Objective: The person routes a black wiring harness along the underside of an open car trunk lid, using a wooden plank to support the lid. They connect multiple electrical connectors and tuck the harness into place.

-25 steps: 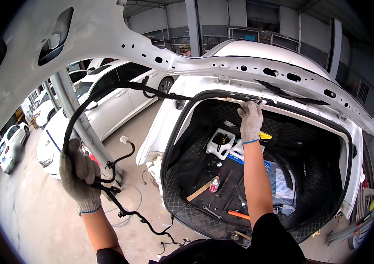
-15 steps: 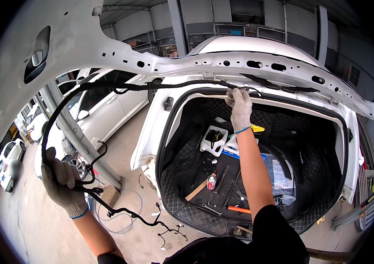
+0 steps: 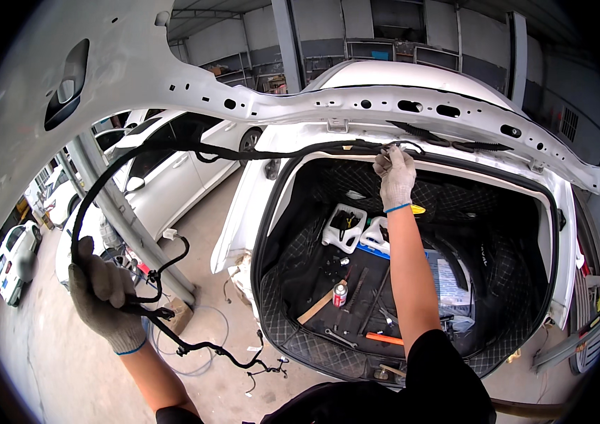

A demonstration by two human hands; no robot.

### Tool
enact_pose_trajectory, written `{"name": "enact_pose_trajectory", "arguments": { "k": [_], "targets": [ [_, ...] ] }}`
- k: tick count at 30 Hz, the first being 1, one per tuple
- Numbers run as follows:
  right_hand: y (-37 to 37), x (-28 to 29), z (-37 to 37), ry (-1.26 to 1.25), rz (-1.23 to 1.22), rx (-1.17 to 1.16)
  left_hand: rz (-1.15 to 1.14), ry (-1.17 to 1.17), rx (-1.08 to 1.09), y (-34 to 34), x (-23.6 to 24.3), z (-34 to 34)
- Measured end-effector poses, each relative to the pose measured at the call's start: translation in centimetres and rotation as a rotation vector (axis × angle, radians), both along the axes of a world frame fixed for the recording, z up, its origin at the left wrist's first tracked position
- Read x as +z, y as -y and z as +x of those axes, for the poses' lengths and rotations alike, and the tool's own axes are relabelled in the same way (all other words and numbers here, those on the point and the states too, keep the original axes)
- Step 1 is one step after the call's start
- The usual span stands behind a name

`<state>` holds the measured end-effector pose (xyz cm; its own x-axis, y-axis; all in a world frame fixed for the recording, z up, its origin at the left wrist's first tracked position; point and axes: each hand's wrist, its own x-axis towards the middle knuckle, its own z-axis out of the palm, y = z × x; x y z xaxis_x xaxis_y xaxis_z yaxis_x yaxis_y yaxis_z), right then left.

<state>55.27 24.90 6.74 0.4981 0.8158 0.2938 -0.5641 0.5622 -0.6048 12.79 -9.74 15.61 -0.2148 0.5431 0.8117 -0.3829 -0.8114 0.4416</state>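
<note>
A long black wiring harness (image 3: 240,152) arches between my two gloved hands. My left hand (image 3: 104,291), out at the left, is wrapped round it, and branches with connectors dangle below that fist. Over the rear edge of the car's open trunk, my right hand (image 3: 394,172) pinches the harness near its thin far end. That end curls just past my fingertips, close under the raised white trunk lid (image 3: 293,106). From the lid's inner edge hang black corrugated sleeves (image 3: 448,139). Whether the harness end touches them I cannot tell.
In the trunk (image 3: 356,297) lie a white jug (image 3: 344,227), a spray can (image 3: 340,293), a wrench (image 3: 341,338), an orange bar (image 3: 384,338) and a wooden strip (image 3: 319,305). A grey post (image 3: 134,219) and a white car (image 3: 173,166) stand to the left.
My right hand has shifted slightly right and down with the harness end. The arched harness sits lower, and its dangling branches have swung. My left hand keeps its hold.
</note>
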Motion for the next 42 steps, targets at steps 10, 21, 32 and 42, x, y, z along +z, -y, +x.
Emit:
{"name": "enact_pose_trajectory", "arguments": {
  "k": [10, 21, 32, 42],
  "targets": [
    [0.1, 1.7, 0.0, 0.07, 0.061, 0.211, -0.009, -0.01, 0.175, 0.6, 0.8, 0.1],
    [-0.8, 3.6, -0.7, 0.276, 0.138, 0.14, 0.026, -0.039, 0.247, 0.2, 1.1, 0.0],
    [-1.6, 8.0, -1.0, 0.493, -0.009, -0.206, 0.016, -0.137, 0.289, -1.2, 0.2, 1.8],
    [-3.4, 7.6, -1.8, 0.549, -0.023, -0.363, 0.033, -0.14, 0.317, -1.2, 0.9, 2.9]
  ]
}}
